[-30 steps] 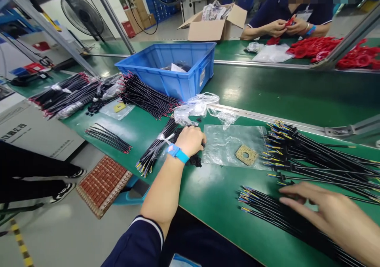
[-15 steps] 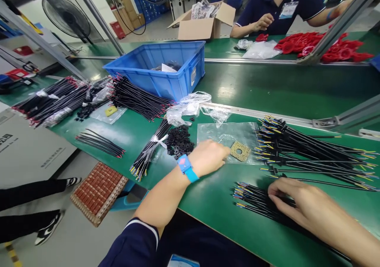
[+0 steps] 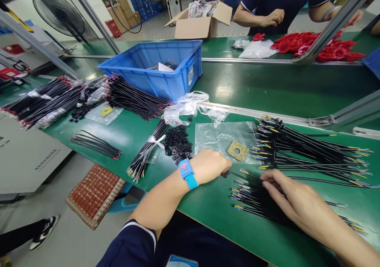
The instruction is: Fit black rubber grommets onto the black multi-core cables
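Note:
My left hand [image 3: 212,166], with a blue wrist strap [image 3: 187,173], is closed around a small black plastic piece [image 3: 225,174] that shows below the fingertips. To its left lies a heap of similar black pieces [image 3: 178,143]. Fingers of my right hand [image 3: 283,193] pinch a black cable [image 3: 247,174] whose coloured wire ends point toward the left hand. Beneath that hand, more loose black cables [image 3: 252,199] lie on the green table. Behind it is a pile of cables [image 3: 311,148] with black pieces near their left ends. A sponge [image 3: 238,151] rests on a clear plastic bag [image 3: 209,134].
A blue bin [image 3: 184,82] stands behind cable bundles [image 3: 133,98]. Left of the black heap lies a tied cable bundle [image 3: 147,152]. A metal rail [image 3: 267,115] runs along the table's back. Across it, another person's hands are near red parts [image 3: 320,45].
My left hand has come nearer and lower, away from the sponge, and the black piece now shows in it. My right hand has lifted a cable from the loose ones.

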`<state>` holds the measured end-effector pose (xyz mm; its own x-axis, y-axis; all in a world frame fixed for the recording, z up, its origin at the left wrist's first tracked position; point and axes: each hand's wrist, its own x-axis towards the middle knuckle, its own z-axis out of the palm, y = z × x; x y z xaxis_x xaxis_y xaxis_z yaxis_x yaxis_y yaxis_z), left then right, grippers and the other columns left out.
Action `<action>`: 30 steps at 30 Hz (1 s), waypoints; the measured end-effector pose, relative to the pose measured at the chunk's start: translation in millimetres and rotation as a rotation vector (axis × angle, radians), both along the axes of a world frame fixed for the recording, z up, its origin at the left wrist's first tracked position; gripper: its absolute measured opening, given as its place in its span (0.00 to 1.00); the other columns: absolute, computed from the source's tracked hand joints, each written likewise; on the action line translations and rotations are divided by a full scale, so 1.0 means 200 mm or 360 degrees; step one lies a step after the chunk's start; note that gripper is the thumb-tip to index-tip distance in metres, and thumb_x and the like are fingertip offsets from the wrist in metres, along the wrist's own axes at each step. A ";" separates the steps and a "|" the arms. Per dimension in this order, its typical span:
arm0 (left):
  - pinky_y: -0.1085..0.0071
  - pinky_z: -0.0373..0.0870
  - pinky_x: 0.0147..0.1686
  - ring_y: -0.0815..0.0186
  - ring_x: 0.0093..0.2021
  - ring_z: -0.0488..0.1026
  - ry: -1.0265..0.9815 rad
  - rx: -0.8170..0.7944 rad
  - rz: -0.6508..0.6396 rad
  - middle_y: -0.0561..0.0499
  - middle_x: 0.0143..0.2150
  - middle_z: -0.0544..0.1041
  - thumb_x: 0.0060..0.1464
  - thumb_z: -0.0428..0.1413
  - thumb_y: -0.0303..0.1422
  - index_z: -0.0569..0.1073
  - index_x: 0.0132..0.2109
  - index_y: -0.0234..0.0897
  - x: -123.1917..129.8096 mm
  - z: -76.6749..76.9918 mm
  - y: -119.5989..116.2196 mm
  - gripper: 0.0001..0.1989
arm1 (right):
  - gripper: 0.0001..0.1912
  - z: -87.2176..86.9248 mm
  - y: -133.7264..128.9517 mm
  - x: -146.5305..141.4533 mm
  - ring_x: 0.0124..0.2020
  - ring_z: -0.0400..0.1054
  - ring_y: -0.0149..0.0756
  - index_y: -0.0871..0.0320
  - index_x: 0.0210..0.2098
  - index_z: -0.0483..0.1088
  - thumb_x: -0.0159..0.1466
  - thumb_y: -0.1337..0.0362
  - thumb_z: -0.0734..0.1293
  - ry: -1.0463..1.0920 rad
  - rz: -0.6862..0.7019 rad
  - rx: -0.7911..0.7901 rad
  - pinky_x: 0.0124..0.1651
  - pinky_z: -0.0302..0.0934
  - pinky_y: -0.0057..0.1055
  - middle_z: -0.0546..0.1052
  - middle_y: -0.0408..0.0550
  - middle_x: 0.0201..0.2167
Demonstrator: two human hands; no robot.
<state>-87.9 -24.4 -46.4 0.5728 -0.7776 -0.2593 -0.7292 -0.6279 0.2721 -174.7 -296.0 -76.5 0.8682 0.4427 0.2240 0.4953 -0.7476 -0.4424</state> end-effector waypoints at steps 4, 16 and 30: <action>0.68 0.68 0.32 0.60 0.42 0.83 -0.0048 -0.0101 -0.0061 0.49 0.44 0.86 0.57 0.67 0.23 0.83 0.51 0.44 0.00 -0.02 -0.01 0.16 | 0.11 -0.04 0.04 0.03 0.33 0.78 0.34 0.55 0.49 0.68 0.78 0.57 0.58 -0.0476 -0.0206 -0.0136 0.32 0.68 0.29 0.81 0.46 0.38; 0.64 0.77 0.44 0.55 0.47 0.84 0.0079 -0.0302 -0.0009 0.46 0.49 0.85 0.56 0.71 0.29 0.84 0.50 0.39 0.02 -0.02 0.02 0.15 | 0.10 -0.13 0.09 0.05 0.37 0.72 0.35 0.59 0.49 0.73 0.74 0.71 0.61 -0.0807 -0.0184 -0.0578 0.29 0.62 0.31 0.78 0.46 0.38; 0.69 0.78 0.42 0.67 0.37 0.81 0.1137 -0.1718 0.0854 0.47 0.40 0.86 0.49 0.73 0.35 0.84 0.50 0.34 0.10 -0.01 0.05 0.21 | 0.25 0.03 0.10 -0.01 0.38 0.77 0.30 0.59 0.65 0.70 0.69 0.75 0.71 -0.1118 -0.0324 -0.0277 0.49 0.67 0.27 0.82 0.46 0.43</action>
